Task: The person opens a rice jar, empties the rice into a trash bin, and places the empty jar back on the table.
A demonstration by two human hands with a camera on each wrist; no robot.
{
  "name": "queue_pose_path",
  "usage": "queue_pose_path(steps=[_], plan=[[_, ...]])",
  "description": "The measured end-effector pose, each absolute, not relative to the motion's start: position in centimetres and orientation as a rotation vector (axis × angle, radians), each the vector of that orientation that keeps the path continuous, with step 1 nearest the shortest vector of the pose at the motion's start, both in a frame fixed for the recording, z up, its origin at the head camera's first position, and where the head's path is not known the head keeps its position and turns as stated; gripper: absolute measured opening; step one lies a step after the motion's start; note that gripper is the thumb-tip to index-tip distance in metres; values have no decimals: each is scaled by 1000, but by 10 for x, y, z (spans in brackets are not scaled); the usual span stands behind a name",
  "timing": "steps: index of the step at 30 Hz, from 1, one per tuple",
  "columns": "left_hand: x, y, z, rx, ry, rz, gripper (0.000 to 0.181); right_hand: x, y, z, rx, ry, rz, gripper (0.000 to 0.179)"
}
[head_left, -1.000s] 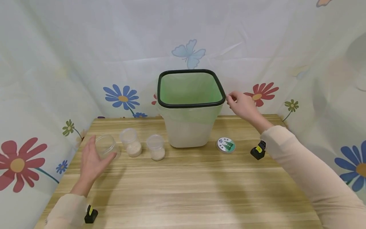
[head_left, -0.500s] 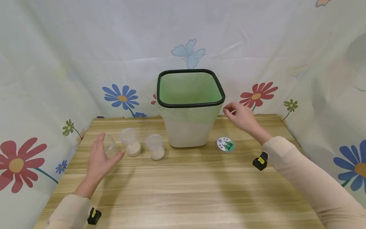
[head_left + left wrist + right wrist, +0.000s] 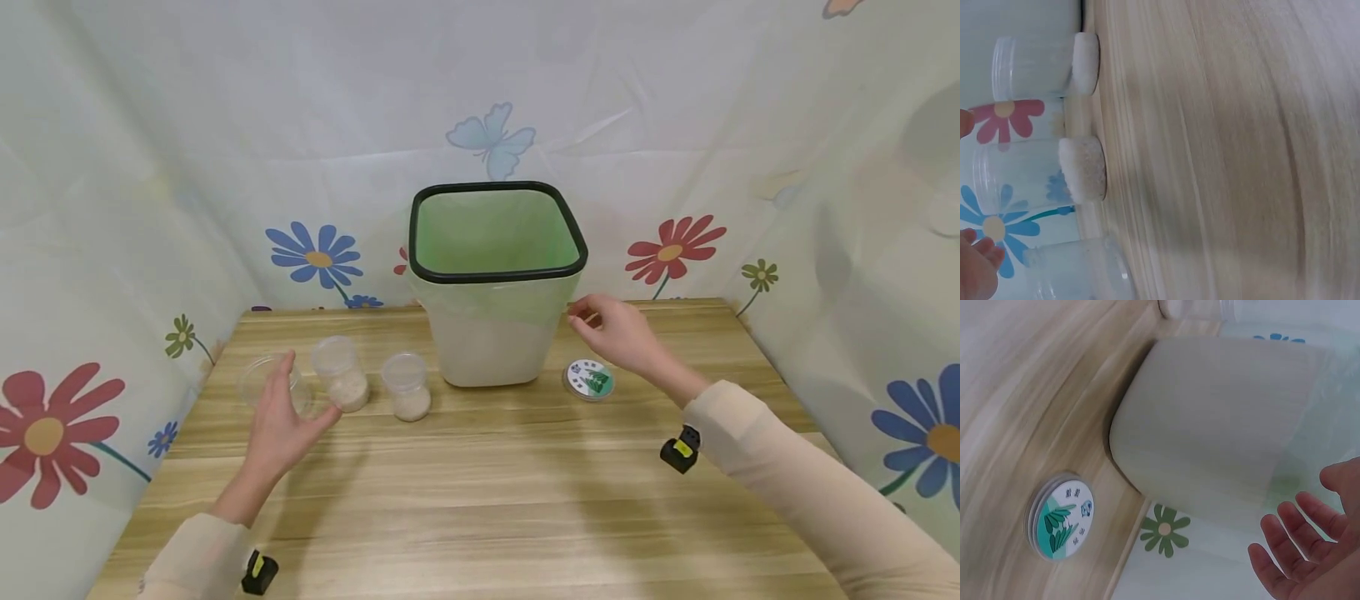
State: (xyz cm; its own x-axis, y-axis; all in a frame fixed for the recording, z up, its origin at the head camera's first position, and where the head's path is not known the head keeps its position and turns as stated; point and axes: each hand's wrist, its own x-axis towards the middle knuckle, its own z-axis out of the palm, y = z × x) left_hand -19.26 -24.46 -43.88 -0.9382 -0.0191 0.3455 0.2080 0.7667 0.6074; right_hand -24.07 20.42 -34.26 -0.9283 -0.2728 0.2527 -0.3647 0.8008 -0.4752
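My left hand (image 3: 281,429) hovers in front of the clear jars with thumb and fingers spread, holding nothing. Behind it stands a clear jar (image 3: 253,385) that looks empty. Just beyond the thumb is a second clear jar (image 3: 335,360), with white grainy stuff at its bottom. To its right is a similar jar (image 3: 406,377), also partly filled. My right hand (image 3: 618,335), loosely curled around nothing, is in the air by the right side of the pale green bin (image 3: 491,333). Below it lies a short stack of round lids (image 3: 1063,519), the top one printed green and white.
The black-rimmed bin stands upright at the back middle of the wooden table (image 3: 480,500). A flower-printed cloth (image 3: 375,100) hangs behind and along both sides. Small black devices, one (image 3: 679,450) below the right sleeve, are at both wrists.
My left hand has shifted right, from around the empty jar towards the middle one. My right hand has dropped from beside the bin's rim to above the lids.
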Motion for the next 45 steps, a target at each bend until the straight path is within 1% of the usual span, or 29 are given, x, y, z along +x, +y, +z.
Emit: queue_pose_path(steps=[9,17,25,40,45], plan=[[-197,-238,-449,-112,-2647,-1126,107,-228,191,-350,622,-2803,817,21],[-206,-237,-463,-68,-2672,-1269,108,-221,181,-357,741,-2752,857,26],[-217,-239,-476,-32,-2729,-1333,110,-214,172,-362,767,-2748,829,26],[-239,-243,-495,-78,-2734,-1452,102,-207,161,-358,834,-2707,850,27],[-245,-242,-501,-121,-2694,-1498,96,-204,156,-358,871,-2682,854,26]])
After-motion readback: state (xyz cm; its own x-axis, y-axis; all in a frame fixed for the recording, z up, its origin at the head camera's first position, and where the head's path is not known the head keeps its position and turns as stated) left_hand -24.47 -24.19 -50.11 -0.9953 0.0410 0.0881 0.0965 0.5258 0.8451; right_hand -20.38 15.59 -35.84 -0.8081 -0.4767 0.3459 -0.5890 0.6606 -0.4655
